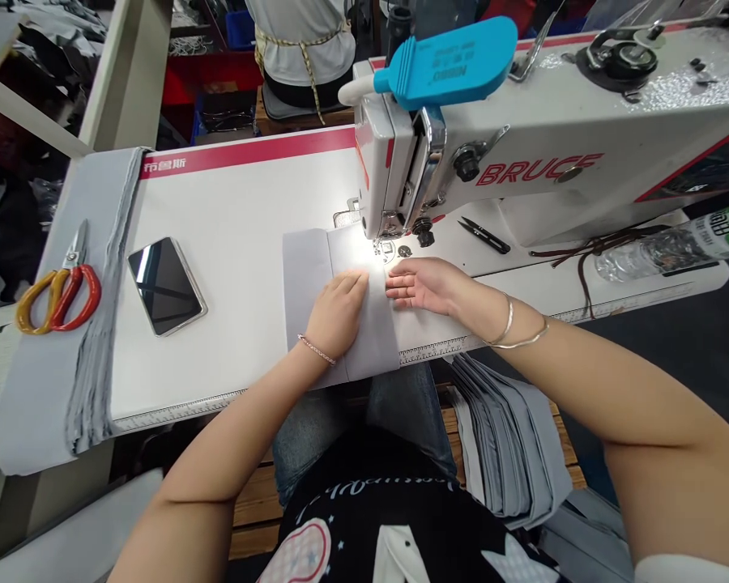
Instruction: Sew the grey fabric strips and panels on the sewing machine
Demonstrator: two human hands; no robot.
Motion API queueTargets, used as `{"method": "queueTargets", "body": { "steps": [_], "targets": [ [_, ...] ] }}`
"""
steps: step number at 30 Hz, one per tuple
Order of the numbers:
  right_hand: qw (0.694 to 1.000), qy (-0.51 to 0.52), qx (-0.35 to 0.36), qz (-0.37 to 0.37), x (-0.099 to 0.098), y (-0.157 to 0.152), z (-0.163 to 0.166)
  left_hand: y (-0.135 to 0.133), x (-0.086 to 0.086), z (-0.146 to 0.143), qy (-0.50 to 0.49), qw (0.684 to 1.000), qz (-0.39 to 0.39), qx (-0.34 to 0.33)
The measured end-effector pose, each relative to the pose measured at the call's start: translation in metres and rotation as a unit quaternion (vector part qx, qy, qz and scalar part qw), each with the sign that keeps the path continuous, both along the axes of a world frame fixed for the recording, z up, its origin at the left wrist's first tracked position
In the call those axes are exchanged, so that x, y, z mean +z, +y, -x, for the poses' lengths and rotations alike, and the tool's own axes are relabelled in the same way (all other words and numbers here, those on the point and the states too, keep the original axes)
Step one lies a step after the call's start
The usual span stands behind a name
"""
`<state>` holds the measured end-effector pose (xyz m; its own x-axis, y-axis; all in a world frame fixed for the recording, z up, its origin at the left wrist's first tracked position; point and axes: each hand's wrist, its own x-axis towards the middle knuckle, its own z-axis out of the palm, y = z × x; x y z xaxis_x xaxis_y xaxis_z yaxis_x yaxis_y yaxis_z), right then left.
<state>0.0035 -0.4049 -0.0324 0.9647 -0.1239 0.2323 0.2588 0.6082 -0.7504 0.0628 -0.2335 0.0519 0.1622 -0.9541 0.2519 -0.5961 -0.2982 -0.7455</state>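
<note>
A light grey fabric panel (373, 324) with a lengthwise seam or fold lies on the sewing machine bed, its far end under the machine's head (394, 170). My left hand (338, 312) rests flat on it, fingers stretched toward the needle area. At the panel's right edge is my right hand (422, 285), palm turned sideways and fingers extended; the fingertips meet the edge, and I cannot tell whether the thumb side pinches any cloth. A bright lamp washes out the cloth near the needle, so the needle itself is not clear.
On the left, a phone (167, 285) lies beside stacked grey cloth (106, 243) topped with scissors (64, 283). Thread snips (484, 235) and a plastic bottle (650, 253) lie on the right. More grey pieces (510, 437) hang below the table edge. Another person (304, 48) sits beyond.
</note>
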Motion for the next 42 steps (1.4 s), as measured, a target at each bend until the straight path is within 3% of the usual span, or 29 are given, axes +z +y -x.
{"method": "queueTargets", "body": {
  "steps": [3, 9, 13, 19, 26, 32, 39, 42],
  "targets": [
    [0.999, 0.012, 0.012, 0.028, 0.01, 0.003, -0.004, -0.003, 0.003, 0.001, 0.021, 1.0, 0.011, -0.009],
    [0.983, 0.028, -0.139, 0.114, 0.022, 0.011, -0.013, -0.005, 0.006, 0.004, 0.041, 0.999, 0.015, -0.018],
    [0.972, 0.011, -0.182, 0.147, 0.023, 0.013, -0.012, -0.005, 0.006, 0.004, 0.041, 0.999, 0.018, -0.014],
    [0.959, 0.015, -0.224, 0.172, 0.024, 0.012, -0.008, -0.008, 0.008, 0.007, 0.043, 0.999, 0.019, -0.005],
    [0.962, 0.009, -0.194, 0.192, 0.015, 0.014, -0.005, -0.008, 0.003, 0.009, 0.018, 1.0, 0.02, -0.015],
    [0.912, -0.034, -0.305, 0.273, -0.001, 0.019, -0.02, -0.003, -0.004, 0.002, -0.058, 0.998, -0.018, -0.02],
    [0.843, -0.002, -0.416, 0.341, -0.003, 0.027, -0.019, -0.003, -0.005, 0.001, -0.085, 0.996, -0.032, -0.017],
    [0.827, -0.008, -0.441, 0.349, -0.006, 0.028, -0.02, -0.004, -0.005, 0.002, -0.097, 0.994, -0.039, -0.014]
  ]
}}
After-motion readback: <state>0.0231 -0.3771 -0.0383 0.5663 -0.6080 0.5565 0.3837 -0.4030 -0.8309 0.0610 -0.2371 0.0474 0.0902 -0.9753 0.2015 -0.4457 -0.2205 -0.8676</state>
